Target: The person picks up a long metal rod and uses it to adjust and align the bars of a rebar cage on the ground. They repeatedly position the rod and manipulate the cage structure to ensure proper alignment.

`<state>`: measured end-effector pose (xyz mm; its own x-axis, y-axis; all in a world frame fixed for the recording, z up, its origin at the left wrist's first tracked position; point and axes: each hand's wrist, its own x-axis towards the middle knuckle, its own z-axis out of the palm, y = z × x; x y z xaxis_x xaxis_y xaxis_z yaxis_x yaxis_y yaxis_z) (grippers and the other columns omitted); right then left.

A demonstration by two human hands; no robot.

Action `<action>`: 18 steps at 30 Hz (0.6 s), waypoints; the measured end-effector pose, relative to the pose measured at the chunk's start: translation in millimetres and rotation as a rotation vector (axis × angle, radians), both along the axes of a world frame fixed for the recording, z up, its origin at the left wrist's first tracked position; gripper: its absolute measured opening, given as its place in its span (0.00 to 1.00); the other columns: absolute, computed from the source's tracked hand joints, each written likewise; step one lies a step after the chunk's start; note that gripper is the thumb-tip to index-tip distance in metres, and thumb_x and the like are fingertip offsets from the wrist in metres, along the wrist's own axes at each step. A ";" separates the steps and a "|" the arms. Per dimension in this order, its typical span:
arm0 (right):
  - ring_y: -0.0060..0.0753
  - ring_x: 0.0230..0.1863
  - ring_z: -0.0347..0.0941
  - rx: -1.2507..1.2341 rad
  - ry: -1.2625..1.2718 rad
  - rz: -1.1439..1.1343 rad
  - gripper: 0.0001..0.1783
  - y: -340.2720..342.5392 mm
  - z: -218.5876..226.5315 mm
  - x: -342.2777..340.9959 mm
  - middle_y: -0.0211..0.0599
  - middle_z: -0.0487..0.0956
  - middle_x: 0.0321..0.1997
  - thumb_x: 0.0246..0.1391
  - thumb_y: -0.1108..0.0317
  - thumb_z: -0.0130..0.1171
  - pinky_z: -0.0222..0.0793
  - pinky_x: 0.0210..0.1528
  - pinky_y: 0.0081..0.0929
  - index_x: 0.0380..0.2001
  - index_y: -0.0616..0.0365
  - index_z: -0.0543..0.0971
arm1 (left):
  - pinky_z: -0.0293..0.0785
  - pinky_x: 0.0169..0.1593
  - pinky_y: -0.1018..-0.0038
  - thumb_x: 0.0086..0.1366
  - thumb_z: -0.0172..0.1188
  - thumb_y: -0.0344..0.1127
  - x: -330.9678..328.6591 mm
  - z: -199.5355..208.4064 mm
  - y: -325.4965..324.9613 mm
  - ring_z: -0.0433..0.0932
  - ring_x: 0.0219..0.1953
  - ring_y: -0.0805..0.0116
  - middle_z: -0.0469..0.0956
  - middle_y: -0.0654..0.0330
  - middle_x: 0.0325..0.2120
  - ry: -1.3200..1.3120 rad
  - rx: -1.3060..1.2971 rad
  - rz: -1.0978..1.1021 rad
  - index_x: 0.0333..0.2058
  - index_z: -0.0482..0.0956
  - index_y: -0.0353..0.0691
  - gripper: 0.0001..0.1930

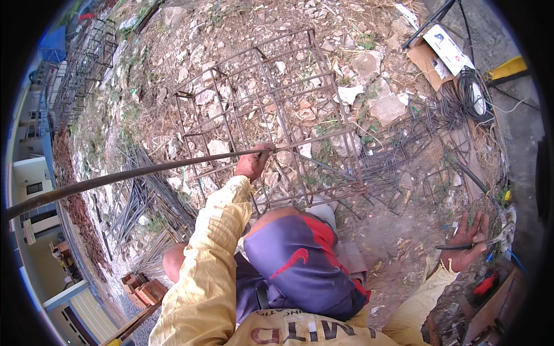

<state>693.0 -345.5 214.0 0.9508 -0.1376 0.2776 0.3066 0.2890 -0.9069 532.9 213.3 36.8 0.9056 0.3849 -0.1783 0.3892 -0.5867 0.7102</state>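
My left hand (254,163) is closed round a long steel rod (127,177) that runs from the left edge to the rebar cage. The cage (277,109), of rusty bars crossed into a box-like grid, lies on the stony ground before me. My left fist is over the cage's near half. Off to the right, apart from the cage, is my right hand (466,245), palm up with several fingers stretched out. A thin dark tool (456,247) lies across its palm; its exact kind does not show.
Loose wire and rods (392,155) spread right of the cage. A white and brown carton (444,52) and a black cable coil (475,98) lie at the upper right. Bricks (143,290) and a rod pile (138,196) are at left; more cages (81,75) stand beyond.
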 end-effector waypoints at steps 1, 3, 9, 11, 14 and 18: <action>0.53 0.73 0.52 0.099 -0.084 0.079 0.22 20.0 26.1 17.1 0.45 0.61 0.71 0.65 0.43 0.48 0.49 0.70 0.66 0.32 0.51 0.70 | 0.75 0.43 0.71 0.69 0.57 0.35 -3.5 1.6 1.8 0.81 0.39 0.67 0.83 0.58 0.37 0.003 0.016 -0.003 0.46 0.81 0.45 0.09; 0.55 0.73 0.51 0.204 -0.290 0.399 0.23 59.7 85.7 51.1 0.48 0.60 0.71 0.65 0.43 0.47 0.48 0.71 0.66 0.36 0.53 0.71 | 0.75 0.44 0.70 0.69 0.56 0.35 5.6 7.8 -4.1 0.81 0.40 0.65 0.83 0.56 0.38 0.032 -0.058 0.001 0.46 0.81 0.46 0.09; 0.51 0.54 0.73 0.272 0.033 0.829 0.20 130.3 121.4 113.3 0.49 0.70 0.58 0.67 0.46 0.46 0.68 0.60 0.58 0.47 0.51 0.72 | 0.75 0.47 0.67 0.70 0.54 0.37 3.1 6.6 -2.1 0.81 0.42 0.61 0.82 0.55 0.39 0.004 -0.068 0.001 0.46 0.81 0.48 0.10; 0.43 0.42 0.78 0.202 0.209 0.779 0.18 183.5 93.1 91.1 0.46 0.75 0.46 0.67 0.52 0.49 0.79 0.45 0.47 0.51 0.52 0.69 | 0.75 0.47 0.66 0.70 0.53 0.37 -2.2 13.7 0.6 0.81 0.42 0.59 0.82 0.55 0.40 0.065 -0.042 0.003 0.46 0.81 0.48 0.10; 0.33 0.33 0.80 -0.057 0.539 0.881 0.16 231.0 26.4 48.6 0.37 0.76 0.36 0.65 0.64 0.54 0.83 0.29 0.32 0.52 0.54 0.68 | 0.75 0.45 0.62 0.71 0.51 0.38 0.7 13.2 2.1 0.81 0.41 0.53 0.81 0.52 0.38 0.019 -0.027 -0.027 0.46 0.78 0.49 0.10; 0.30 0.40 0.80 -0.465 0.862 1.230 0.20 265.0 -51.5 14.5 0.36 0.77 0.40 0.62 0.65 0.56 0.79 0.37 0.30 0.56 0.54 0.70 | 0.75 0.44 0.59 0.72 0.50 0.40 -4.6 4.0 0.7 0.80 0.41 0.49 0.81 0.50 0.37 -0.035 -0.051 -0.019 0.46 0.77 0.51 0.10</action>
